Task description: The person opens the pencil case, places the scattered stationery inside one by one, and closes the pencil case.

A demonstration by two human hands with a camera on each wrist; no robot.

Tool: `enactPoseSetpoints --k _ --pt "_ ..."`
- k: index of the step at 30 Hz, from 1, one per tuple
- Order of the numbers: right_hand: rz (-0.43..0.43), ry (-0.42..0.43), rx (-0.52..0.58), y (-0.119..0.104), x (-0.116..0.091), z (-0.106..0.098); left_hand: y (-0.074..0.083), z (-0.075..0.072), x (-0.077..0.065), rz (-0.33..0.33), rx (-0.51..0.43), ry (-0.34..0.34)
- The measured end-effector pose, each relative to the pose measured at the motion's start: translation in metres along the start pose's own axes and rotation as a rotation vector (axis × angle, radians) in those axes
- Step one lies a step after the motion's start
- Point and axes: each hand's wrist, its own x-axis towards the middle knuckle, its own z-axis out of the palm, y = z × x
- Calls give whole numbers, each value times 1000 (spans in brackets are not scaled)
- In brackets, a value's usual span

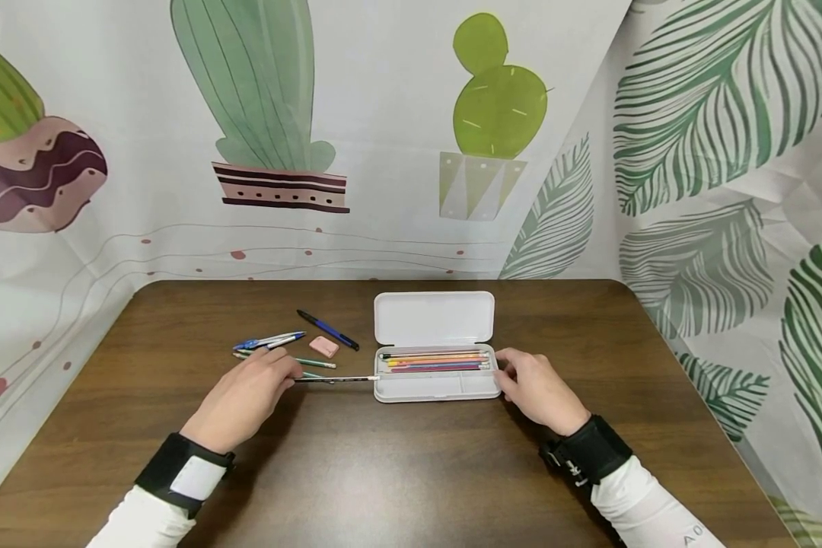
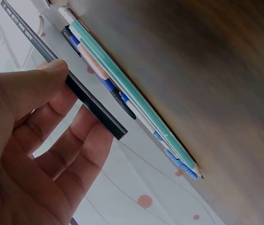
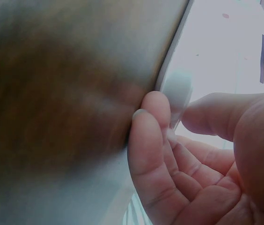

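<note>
My left hand pinches a black pencil between thumb and fingers. The pencil points to the right, its pale end overlapping the left edge of the white pencil case in the head view. Silver lettering runs along the black pencil in the left wrist view. The case lies with its lid raised, and several colored pencils lie in its rear compartment. At the case's right end, my right hand grips the edge, thumb above and fingers low beside the table.
Left of the case lie green pencils, a pink eraser, a dark blue pen and blue-and-white pens. The brown table ends at a patterned cloth behind.
</note>
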Motion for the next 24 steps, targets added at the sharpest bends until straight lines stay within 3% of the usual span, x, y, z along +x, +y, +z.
enactPoseSetpoints --k 10,24 --pt "11 -5 -3 0 0 0 6 3 7 48 8 60" --pt "-2 -3 -5 -1 -1 0 17 5 21 80 46 50"
